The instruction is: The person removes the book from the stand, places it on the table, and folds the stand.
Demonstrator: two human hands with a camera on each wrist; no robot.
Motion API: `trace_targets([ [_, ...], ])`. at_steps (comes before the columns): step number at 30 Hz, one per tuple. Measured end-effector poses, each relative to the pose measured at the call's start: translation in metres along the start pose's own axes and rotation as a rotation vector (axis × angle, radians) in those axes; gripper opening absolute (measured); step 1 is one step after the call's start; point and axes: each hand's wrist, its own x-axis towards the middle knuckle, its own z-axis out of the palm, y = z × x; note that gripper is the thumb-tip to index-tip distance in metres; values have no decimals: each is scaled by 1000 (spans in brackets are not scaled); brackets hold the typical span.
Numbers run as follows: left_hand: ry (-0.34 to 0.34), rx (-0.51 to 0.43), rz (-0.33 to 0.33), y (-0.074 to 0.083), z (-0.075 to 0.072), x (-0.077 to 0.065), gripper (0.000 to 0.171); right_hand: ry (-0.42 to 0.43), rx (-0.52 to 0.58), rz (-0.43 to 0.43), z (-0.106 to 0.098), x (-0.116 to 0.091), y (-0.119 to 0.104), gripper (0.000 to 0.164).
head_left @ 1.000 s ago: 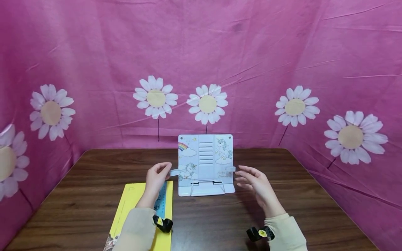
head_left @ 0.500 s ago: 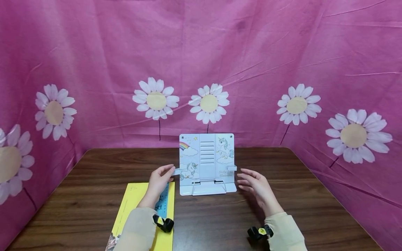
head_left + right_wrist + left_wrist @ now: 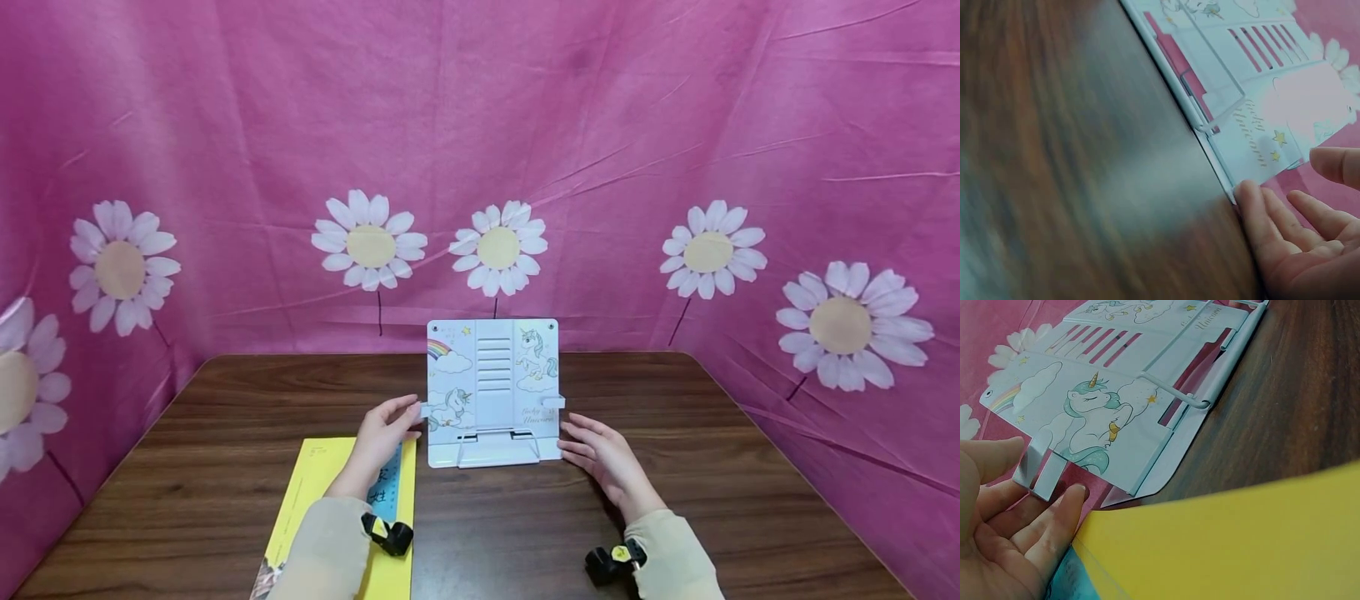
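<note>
A white book stand (image 3: 495,375) printed with unicorns and a rainbow stands upright on the table, its wire page holder (image 3: 498,450) at the front of its base. My left hand (image 3: 381,442) is at the stand's left side, fingers loosely bent around the small white side clip (image 3: 1041,465). The left wrist view has the thumb tip right at the clip's edge and the fingers behind it. My right hand (image 3: 603,457) is spread beside the stand's lower right corner, fingertips at its base edge, below the right side clip (image 3: 553,402).
A yellow book (image 3: 300,500) with a blue panel lies on the table (image 3: 495,533), partly under my left forearm. Behind and beside the table hangs a pink cloth (image 3: 600,108) printed with white daisies. Black wrist cameras (image 3: 387,533) are worn on both wrists.
The left side clip has slid inward, with my left hand following it to the right. My right hand has moved down and left to the stand's base edge.
</note>
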Motion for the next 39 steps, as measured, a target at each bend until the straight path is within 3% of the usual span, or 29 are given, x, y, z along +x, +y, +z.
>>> trace_targets([
  [7, -8, -16, 4, -2, 1, -2, 44, -13, 57, 2, -4, 0, 6, 54],
  [17, -35, -111, -16, -1, 0, -3, 42, -16, -3, 4, -4, -1, 4, 51],
  [26, -49, -113, -18, -1, 2, -6, 38, -11, -2, 0, -5, -3, 3, 51],
  [34, -113, -101, -22, 1, 2, -8, 40, 2, 0, -6, -7, -2, 4, 50],
  [39, -190, -95, 5, 2, -1, -9, 46, 11, -1, -6, -9, -2, 3, 49],
])
